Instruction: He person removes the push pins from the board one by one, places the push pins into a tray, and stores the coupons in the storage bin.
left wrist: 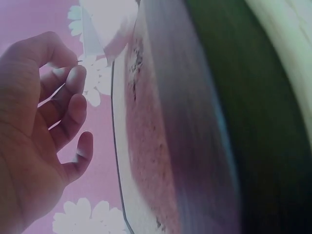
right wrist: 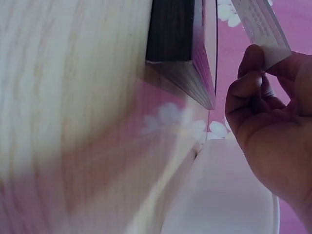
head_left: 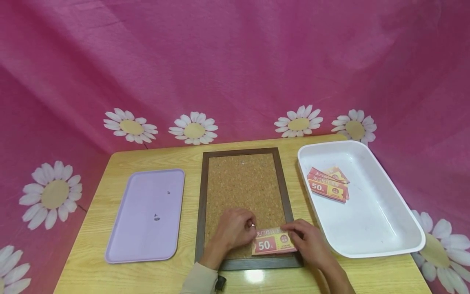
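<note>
A corkboard (head_left: 244, 192) with a dark wooden frame lies on the table. Over its lower right part is a red and yellow coupon (head_left: 273, 241) printed with "50". My right hand (head_left: 306, 241) pinches the coupon's right end between thumb and finger; the right wrist view shows the coupon (right wrist: 265, 36) tilted in that grip. At the coupon's left end, my left hand (head_left: 236, 228) pinches a small pin (head_left: 253, 225), its thin point showing past the fingertips in the left wrist view. The pin's head is hidden by the fingers.
On the left, a purple tray (head_left: 147, 241) carries several tiny pins (head_left: 157, 218). A white basin (head_left: 371, 228) on the right holds more coupons (head_left: 328, 188) in an overlapping pile. Small clear spots, perhaps pins (head_left: 242, 162), show near the corkboard's top. A pink flowered cloth (head_left: 235, 73) hangs behind.
</note>
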A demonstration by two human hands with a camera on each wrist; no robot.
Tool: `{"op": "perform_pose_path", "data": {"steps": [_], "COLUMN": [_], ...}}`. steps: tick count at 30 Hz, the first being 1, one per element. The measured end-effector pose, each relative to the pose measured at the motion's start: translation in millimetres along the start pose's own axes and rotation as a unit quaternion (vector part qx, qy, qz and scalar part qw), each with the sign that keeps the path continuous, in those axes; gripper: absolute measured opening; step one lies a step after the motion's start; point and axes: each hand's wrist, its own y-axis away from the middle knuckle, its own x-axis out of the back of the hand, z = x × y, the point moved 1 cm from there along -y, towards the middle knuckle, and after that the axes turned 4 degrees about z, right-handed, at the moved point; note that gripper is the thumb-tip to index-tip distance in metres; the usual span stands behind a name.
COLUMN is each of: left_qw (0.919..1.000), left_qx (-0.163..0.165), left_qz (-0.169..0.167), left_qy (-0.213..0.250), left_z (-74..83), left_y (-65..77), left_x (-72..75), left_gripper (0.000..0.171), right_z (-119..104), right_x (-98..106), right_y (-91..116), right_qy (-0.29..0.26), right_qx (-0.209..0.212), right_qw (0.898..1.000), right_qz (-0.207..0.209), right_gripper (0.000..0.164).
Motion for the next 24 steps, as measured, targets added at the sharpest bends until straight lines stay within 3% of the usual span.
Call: {"op": "perform_pose_path", "data": {"steps": [9,24], "left_qw": [0.9997,0.9992], "left_qx": [0.022,0.039], "left_qz": [0.000,0.006], "left_qy": [-0.007,-0.002], "left_z": [-7.8,-18.4], "left_y": [3.0,7.1], "left_x": [8.5,22.0], "left_gripper": [0.004,0.005], "right_z": [-7,-14], "right_x": [8,29], "right_y": [-7,-23], "right_qy": [-0.012,0.020], "right_qx": [-0.035,0.004], "right_qw": [0.999,1.000], "right_qz": [-0.023,-0.004], "right_gripper": [0.021,0.022]}}
